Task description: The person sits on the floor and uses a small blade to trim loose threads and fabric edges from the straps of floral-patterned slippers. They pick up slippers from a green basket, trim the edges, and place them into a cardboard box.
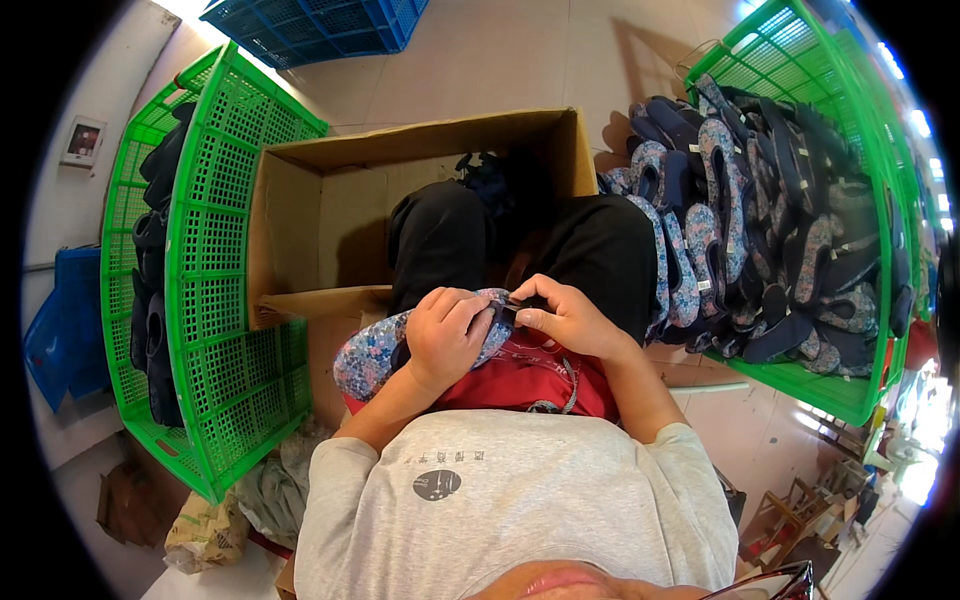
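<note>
Across my lap lies a floral slipper (368,358) with a dark blue lining, its blue, pink and white pattern showing at both ends. My left hand (446,336) is closed around its middle and hides part of the opening. At the slipper's right end my right hand (572,320) has thumb and forefinger pinched near the edge. Something small, dark and thin shows between those fingertips; its kind is too small to tell. Beneath the slipper a red cloth (530,385) covers my lap.
A cardboard box (340,225) stands open before my knees, with dark items inside. Left is a green crate (215,290) holding dark shoes. On the right, many floral slippers (720,190) fill and spill from another green crate (800,385). A blue crate (330,35) stands beyond.
</note>
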Available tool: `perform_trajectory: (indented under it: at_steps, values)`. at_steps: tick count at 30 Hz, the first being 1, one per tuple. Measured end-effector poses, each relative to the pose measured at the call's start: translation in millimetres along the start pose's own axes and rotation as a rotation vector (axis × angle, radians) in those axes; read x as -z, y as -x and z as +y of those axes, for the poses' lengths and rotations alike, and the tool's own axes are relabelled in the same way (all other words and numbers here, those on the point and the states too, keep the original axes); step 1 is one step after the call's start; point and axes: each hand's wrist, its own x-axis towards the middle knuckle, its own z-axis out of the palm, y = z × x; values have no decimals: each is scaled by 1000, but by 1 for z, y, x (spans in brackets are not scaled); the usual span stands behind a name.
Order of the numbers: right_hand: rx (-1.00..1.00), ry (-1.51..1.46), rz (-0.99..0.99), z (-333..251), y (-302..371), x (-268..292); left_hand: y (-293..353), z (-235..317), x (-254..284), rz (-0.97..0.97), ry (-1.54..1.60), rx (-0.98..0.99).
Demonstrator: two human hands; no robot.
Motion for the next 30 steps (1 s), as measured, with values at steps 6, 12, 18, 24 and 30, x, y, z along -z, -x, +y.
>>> perform_trajectory:
  at_steps: [6,12,18,24,30]
  values:
    - [-105,-5,-38,-13,-2,-1,1,-2,-1,3,-9,-4]
    - [-145,-20,-39,-14,-4,-1,0,-4,-2,5,7,-2]
    - [-92,0,-50,-9,-5,0,0,-4,-2,-6,9,-9]
    - [-79,10,-45,-10,-6,-1,1,-5,-2,-5,12,-14]
    - [-164,-54,-18,-12,-6,-2,1,-4,-2,6,31,-16]
